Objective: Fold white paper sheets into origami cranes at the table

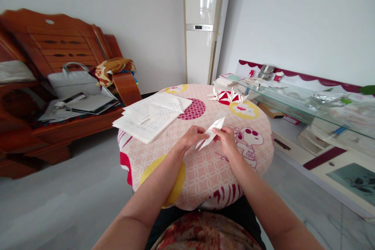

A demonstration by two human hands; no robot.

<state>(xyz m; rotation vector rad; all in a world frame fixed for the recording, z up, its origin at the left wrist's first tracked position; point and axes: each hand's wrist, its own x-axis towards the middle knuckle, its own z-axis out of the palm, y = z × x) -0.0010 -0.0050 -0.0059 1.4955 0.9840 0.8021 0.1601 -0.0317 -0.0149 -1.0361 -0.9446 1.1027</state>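
Note:
A folded white paper (pixel 211 133), long and pointed with two narrow points toward me, is held just above the round table. My left hand (pixel 193 136) pinches its left side, fingers closed. From the right, my right hand (pixel 225 137) grips it with the thumb on top of the paper. Several white folded paper cranes (pixel 231 96) stand in a row beyond my hands, near the table's far right edge. To the left lies a stack of written paper sheets (pixel 152 119), with a loose sheet folded over on top.
A pink patterned cloth (pixel 199 175) covers the round table. A wooden bench (pixel 64 54) with a grey bag (pixel 70 78) and a laptop (pixel 95 101) is at the left. On the right stands a glass-topped cabinet (pixel 310 105) with assorted items. A tall air conditioner (pixel 200 27) stands behind.

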